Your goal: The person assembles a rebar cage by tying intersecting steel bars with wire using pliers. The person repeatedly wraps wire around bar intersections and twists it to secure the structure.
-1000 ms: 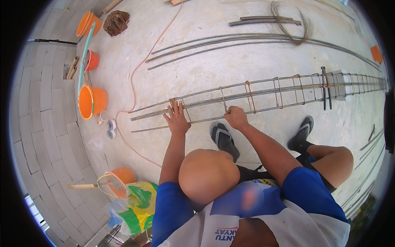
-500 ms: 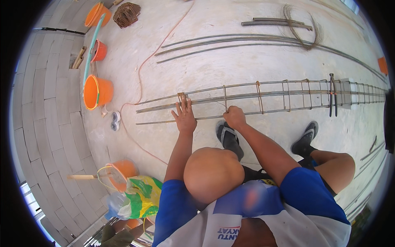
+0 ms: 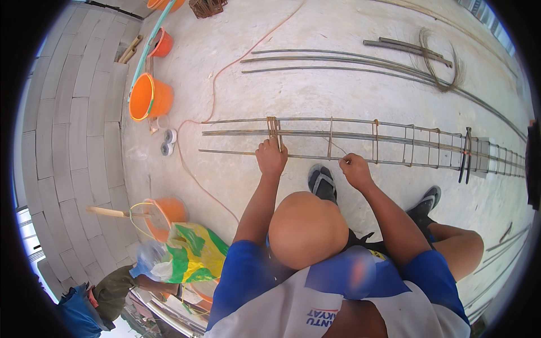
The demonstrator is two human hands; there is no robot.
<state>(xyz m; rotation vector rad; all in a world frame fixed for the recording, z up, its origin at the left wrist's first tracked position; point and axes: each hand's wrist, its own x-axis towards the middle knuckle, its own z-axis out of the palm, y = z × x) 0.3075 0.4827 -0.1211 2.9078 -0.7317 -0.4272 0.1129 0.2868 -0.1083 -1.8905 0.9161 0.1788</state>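
Note:
A long rebar cage (image 3: 394,138) of thin steel bars with square stirrups lies low across the floor in front of me. At its left end, my left hand (image 3: 271,156) is closed round the near side of a bunch of rusty stirrups (image 3: 274,125) threaded on the bars. My right hand (image 3: 356,170) is closed in a pinch on a thin tie wire (image 3: 338,146), just on the near side of the cage. The wire runs up toward the bars next to a single stirrup (image 3: 331,138). Pincers with dark handles (image 3: 465,160) hang on the cage farther right.
Loose rebars (image 3: 338,59) and a coil of wire (image 3: 434,62) lie beyond the cage. Orange buckets (image 3: 160,96) stand along the block wall (image 3: 79,141). A red cord (image 3: 214,84) crosses the floor. At lower left are a bucket with a wooden handle (image 3: 169,217), a sack (image 3: 197,250) and another person (image 3: 112,290).
My left hand has gone from spread fingers to closed round the stirrups. My right hand has drawn back from the cage with the wire. The view has shifted.

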